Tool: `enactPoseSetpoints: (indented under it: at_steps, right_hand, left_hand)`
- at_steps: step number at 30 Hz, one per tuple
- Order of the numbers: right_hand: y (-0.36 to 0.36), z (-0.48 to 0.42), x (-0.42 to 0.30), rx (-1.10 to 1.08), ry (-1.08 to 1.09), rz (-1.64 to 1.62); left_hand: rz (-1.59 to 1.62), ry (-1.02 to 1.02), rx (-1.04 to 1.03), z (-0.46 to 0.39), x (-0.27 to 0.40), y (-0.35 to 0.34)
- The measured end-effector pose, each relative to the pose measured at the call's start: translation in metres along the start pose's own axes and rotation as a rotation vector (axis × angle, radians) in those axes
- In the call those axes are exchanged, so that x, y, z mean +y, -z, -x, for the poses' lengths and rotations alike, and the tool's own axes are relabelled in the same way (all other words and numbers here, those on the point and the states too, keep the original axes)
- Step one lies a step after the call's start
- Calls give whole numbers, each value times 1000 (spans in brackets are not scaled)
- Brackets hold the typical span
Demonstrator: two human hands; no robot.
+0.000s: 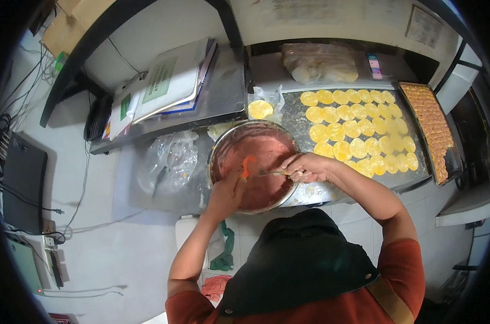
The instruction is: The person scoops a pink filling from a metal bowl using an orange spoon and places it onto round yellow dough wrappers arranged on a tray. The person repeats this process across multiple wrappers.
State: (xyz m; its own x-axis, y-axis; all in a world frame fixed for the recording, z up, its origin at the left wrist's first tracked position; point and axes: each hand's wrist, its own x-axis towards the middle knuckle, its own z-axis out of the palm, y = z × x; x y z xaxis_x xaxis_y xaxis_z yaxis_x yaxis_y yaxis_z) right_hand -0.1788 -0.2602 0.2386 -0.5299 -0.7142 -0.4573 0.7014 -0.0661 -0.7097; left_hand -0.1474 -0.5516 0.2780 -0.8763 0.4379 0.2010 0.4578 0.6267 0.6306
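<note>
A large round metal bowl (213, 178) holds a pinkish, smooth meat-like paste (265, 148). Over its left side, my left hand (228, 192) grips an orange object (249, 163), perhaps a scraper; its exact shape is blurred. From the right, my right hand (307, 167) reaches over the bowl's rim, closed on the handle of a thin metal utensil (275, 172) whose tip is near the orange object. Whether the two touch, I cannot tell. Pale residue coats my right fingers. Rows of round yellow dough wrappers (351, 128) lie right of the bowl.
Behind the bowl, a stack of yellow wrappers (260, 109) sits on plastic. A filled plastic bag (319, 65) and a phone-like object (374, 66) lie at the back. A tray of small brownish pieces (427, 125) stands far right. Left are a clear plastic bag (170, 162) and folders (168, 81).
</note>
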Motion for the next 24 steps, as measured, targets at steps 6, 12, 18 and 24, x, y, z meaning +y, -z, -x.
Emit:
enactPoseSetpoints:
  at_steps: [6, 12, 18, 24]
  right_hand:
    - [-64, 9, 27, 506, 493, 193]
    - [-108, -7, 60, 1037, 690, 750]
    - [-106, -19, 86, 1268, 846, 1065]
    - [-88, 29, 108, 1166, 647, 208]
  left_hand:
    - [59, -19, 91, 7, -35, -14]
    - [1101, 451, 38, 2, -55, -54]
    - [1731, 547, -50, -11, -27, -49]
    - [1652, 400, -104, -15, -2, -37]
